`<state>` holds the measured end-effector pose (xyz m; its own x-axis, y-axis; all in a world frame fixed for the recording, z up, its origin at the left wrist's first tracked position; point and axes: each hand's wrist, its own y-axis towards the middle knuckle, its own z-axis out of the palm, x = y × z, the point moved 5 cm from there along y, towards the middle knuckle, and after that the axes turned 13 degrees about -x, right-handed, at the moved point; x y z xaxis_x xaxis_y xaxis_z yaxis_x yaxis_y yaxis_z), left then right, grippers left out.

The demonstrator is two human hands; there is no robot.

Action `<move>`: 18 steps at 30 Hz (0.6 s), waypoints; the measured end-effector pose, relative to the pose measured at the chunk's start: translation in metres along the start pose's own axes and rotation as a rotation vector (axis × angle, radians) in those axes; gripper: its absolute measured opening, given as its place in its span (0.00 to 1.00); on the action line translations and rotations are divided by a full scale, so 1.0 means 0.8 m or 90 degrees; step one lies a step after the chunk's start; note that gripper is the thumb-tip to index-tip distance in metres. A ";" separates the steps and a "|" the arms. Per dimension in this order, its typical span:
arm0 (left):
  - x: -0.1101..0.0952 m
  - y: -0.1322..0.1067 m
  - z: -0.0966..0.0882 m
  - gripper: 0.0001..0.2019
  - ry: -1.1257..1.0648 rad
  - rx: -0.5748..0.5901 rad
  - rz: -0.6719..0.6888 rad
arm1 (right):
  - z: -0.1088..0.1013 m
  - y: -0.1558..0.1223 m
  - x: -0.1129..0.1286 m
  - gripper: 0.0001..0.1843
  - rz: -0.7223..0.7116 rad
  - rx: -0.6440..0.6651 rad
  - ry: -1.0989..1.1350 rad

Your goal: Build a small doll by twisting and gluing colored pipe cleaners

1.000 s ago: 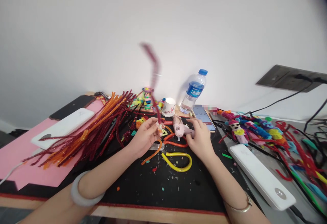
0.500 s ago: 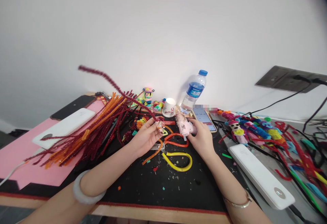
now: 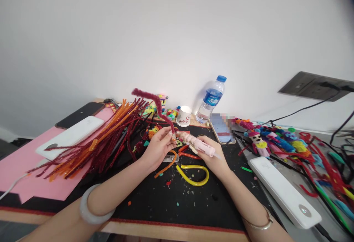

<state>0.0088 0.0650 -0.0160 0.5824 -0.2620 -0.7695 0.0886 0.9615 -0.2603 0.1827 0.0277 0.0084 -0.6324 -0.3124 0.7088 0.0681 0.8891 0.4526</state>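
Note:
Over the middle of the black mat, my left hand point(image 3: 160, 144) pinches the lower end of a dark red pipe cleaner point(image 3: 159, 105), whose bent free part rises up and to the left. My right hand point(image 3: 214, 157) is wrapped round a pink glue gun point(image 3: 203, 146), its nozzle end pointing left at my left fingertips. A clear glue stick juts from its back end. Whether the nozzle touches the pipe cleaner I cannot tell. Beneath both hands lie scissors with a yellow handle loop point(image 3: 207, 177) and a red one, beside a curved orange pipe cleaner point(image 3: 166, 168).
Red and orange pipe cleaners point(image 3: 110, 142) are piled on pink paper point(image 3: 16, 168) at left, near a white power bank point(image 3: 74, 135). A paper cup point(image 3: 184, 116), water bottle point(image 3: 211, 100) and phone point(image 3: 221, 129) stand or lie behind. Pipe-cleaner dolls point(image 3: 258, 142) and another power bank point(image 3: 284, 194) lie at right.
My right hand has turned the glue gun, so its nozzle has swung left to my left fingertips. The pipe cleaner's free end has shifted right and down.

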 end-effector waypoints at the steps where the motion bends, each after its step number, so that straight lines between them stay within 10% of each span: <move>1: 0.001 0.000 0.000 0.08 0.003 0.002 -0.001 | 0.001 -0.001 0.000 0.08 0.001 0.007 -0.003; 18: 0.004 0.001 -0.002 0.07 -0.006 -0.011 -0.018 | 0.005 -0.001 -0.006 0.07 0.018 0.021 0.005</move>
<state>0.0095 0.0644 -0.0194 0.5879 -0.2875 -0.7561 0.0915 0.9523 -0.2910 0.1827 0.0302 0.0024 -0.6245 -0.2892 0.7255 0.0608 0.9081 0.4144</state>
